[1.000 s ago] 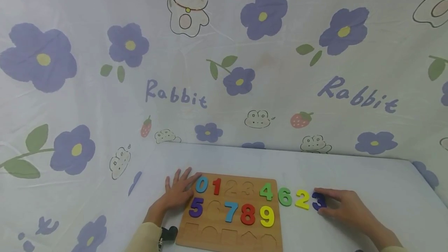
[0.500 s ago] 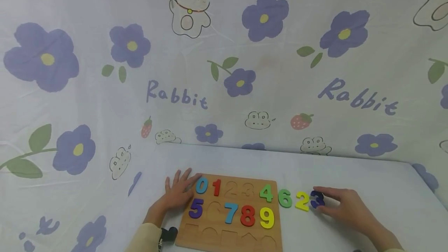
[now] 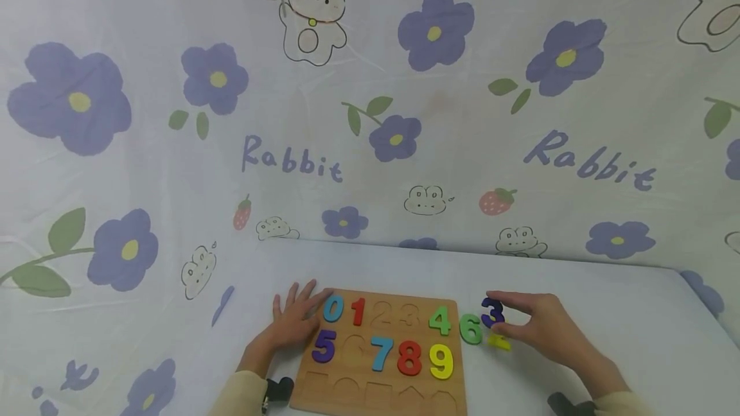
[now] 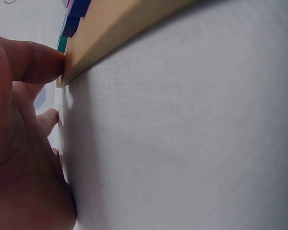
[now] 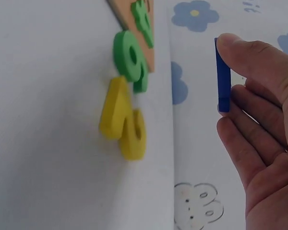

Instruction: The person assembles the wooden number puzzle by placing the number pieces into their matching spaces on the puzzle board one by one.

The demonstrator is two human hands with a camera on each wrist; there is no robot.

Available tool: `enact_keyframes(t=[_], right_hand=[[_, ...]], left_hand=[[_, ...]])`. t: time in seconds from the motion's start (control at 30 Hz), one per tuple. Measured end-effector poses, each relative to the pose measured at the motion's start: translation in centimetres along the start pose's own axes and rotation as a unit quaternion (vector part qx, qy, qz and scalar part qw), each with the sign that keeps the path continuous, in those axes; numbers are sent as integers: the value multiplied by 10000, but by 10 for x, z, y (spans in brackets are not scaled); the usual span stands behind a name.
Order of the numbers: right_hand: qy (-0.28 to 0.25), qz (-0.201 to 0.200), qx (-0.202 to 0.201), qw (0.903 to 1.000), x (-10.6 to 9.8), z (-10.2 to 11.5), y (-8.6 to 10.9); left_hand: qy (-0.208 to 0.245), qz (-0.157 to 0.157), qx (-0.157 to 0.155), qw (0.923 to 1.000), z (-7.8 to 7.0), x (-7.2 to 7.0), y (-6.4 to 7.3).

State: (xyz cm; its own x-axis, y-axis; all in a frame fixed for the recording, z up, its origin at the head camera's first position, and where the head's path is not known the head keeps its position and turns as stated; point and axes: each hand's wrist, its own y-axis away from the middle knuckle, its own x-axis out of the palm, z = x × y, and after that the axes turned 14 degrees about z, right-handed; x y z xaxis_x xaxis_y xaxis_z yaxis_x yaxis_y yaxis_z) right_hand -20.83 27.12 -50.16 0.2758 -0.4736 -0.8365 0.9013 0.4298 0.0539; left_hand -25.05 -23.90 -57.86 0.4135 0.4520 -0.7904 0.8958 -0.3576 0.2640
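Between thumb and fingers, my right hand [image 3: 543, 326] pinches a dark blue number 3 [image 3: 493, 312], raised above the white table. Seen edge-on in the right wrist view, the blue number 3 [image 5: 223, 76] is a thin slab. Below it lies a yellow number 2 [image 5: 122, 120], partly covered by the 3 in the head view. A green number 6 [image 3: 471, 329] lies beside the board's right edge. My left hand [image 3: 291, 321] rests at the left edge of the wooden number board [image 3: 347, 397], fingers spread, thumb touching its side in the left wrist view.
Seated in the board are a blue 0 [image 3: 333, 308], a red 1 [image 3: 358, 311], a green 4 [image 3: 440, 320] and several other numbers. Recesses for 2, 3 and 6 show bare wood, as does a bottom row of shapes. A patterned curtain [image 3: 462, 101] hangs behind the table.
My right hand has lifted the blue 3 off the table and moved it left, over the yellow 2. The left hand and the board have stayed in place.
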Motion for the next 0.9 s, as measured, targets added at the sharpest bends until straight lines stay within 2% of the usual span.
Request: enact_keyframes(t=[0.1, 0.27, 0.47, 0.57, 0.77, 0.9], right_hand=[[-70, -26, -68, 9999, 0, 10, -6], [-119, -58, -249, 9996, 3, 22, -17], [-166, -83, -581, 9981, 9, 37, -31], [-238, -33, -690, 9973, 13, 44, -38], [-428, 148, -697, 9965, 21, 55, -50], [-489, 244, -829, 9951, 27, 60, -57]], left_hand=[[69, 16, 59, 10000, -4, -2, 3], [88, -81, 208, 9997, 1, 1, 0], [-9, -67, 91, 9999, 4, 3, -2], [-27, -29, 21, 10000, 3, 2, -1], [157, -42, 164, 9997, -4, -1, 5], [99, -108, 240, 9996, -3, 0, 5]])
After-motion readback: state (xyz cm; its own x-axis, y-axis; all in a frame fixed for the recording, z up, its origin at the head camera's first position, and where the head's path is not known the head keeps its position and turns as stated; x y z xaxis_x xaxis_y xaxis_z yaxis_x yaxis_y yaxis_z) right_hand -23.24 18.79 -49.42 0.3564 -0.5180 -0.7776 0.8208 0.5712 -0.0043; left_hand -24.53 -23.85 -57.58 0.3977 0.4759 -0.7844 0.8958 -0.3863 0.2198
